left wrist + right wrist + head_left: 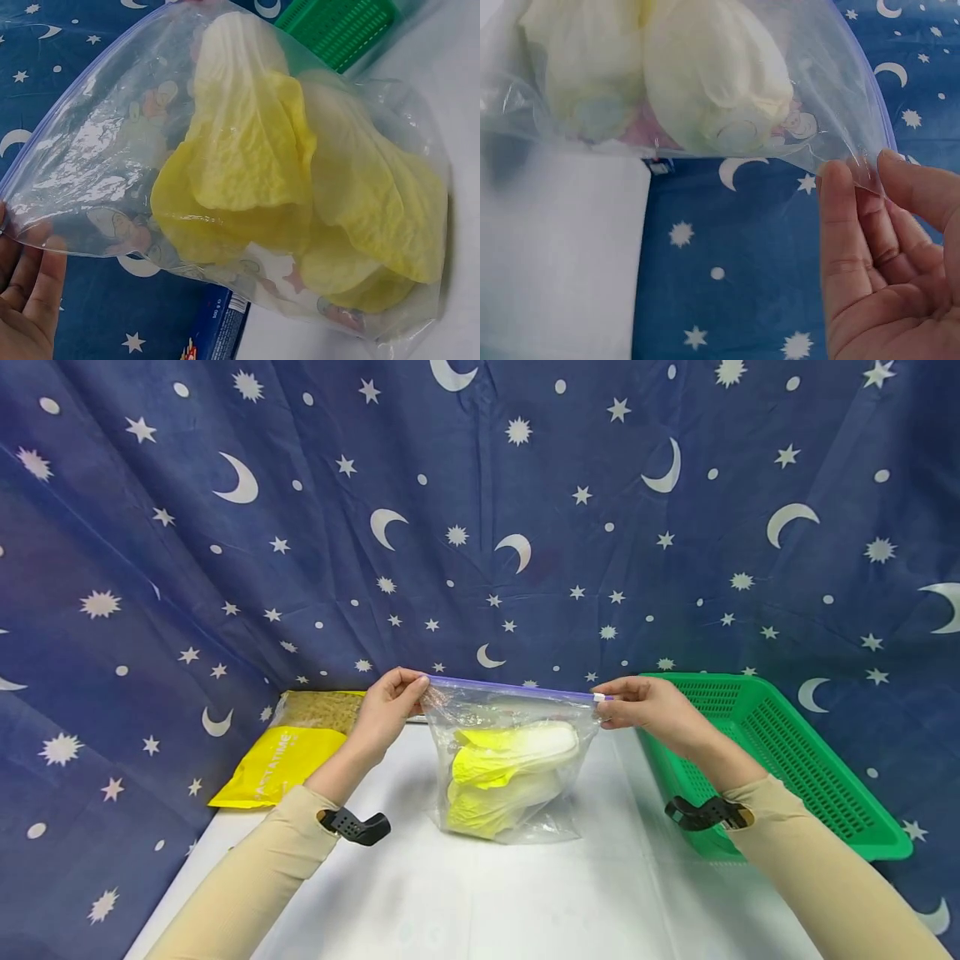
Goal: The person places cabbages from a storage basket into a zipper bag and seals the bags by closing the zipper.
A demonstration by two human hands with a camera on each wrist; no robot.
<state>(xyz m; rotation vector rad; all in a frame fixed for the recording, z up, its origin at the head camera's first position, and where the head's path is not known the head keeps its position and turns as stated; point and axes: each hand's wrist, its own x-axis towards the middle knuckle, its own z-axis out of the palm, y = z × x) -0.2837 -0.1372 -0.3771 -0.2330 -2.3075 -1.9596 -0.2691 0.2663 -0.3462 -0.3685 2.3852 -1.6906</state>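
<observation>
A clear slider zip bag (525, 706) with a purple top strip stands upright between my hands over the white table. Inside lie two pale napa cabbages, an upper one (536, 747) and a lower one (495, 814), with yellow leaves and white stem ends. My left hand (386, 710) pinches the bag's top left corner between thumb and fingers. At the top right corner, my right hand (656, 714) pinches the bag beside the white slider (598, 697). Whether the strip is sealed all along cannot be told.
Behind my left arm lies a yellow pasta packet (288, 764). A green plastic basket (840, 802) stands on the right, partly under my right forearm. The left wrist view shows a blue box (221, 322) near the table edge. A blue curtain (480, 593) hangs behind.
</observation>
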